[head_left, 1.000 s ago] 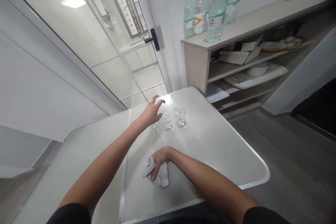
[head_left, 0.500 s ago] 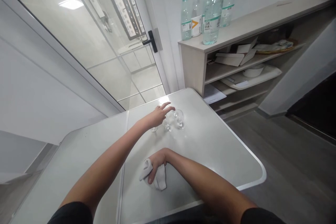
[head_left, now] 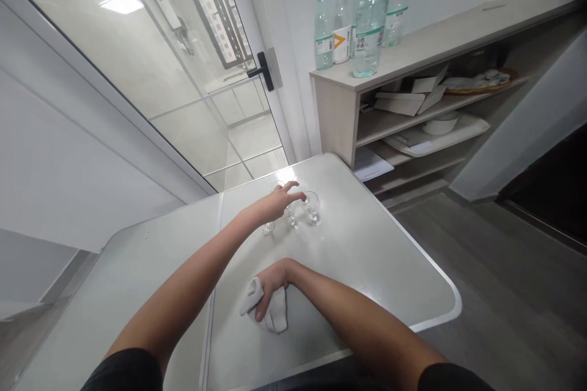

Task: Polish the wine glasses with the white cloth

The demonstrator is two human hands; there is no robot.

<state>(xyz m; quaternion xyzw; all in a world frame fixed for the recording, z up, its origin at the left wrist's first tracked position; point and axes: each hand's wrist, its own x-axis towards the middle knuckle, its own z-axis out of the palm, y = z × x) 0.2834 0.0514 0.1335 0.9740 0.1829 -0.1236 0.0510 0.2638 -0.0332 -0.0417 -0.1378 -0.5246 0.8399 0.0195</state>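
Note:
Several small clear stemmed glasses [head_left: 313, 216] stand in a cluster toward the far end of the white table [head_left: 358, 244]. My left hand [head_left: 277, 201] reaches out over them, fingers stretched and apart. One fingertip is at the rim of the right-hand glass; whether it touches cannot be made out. The hand and wrist partly hide the glasses behind and below it. Closer to me, my right hand [head_left: 271, 284] is closed on a folded white cloth [head_left: 277, 310], pressed against the tabletop with the wrist bent.
Beyond the table, a wooden shelf unit [head_left: 337, 107] carries several plastic bottles [head_left: 369, 43] on top. On its shelves are a tray [head_left: 468, 137] with a white bowl [head_left: 440, 126] and papers [head_left: 371, 163]. A glass door [head_left: 192, 116] with a black handle [head_left: 265, 71] borders the far left side.
The fingers of my left hand have dipped slightly toward the rim of the right-hand glass. My right hand and the cloth have barely moved.

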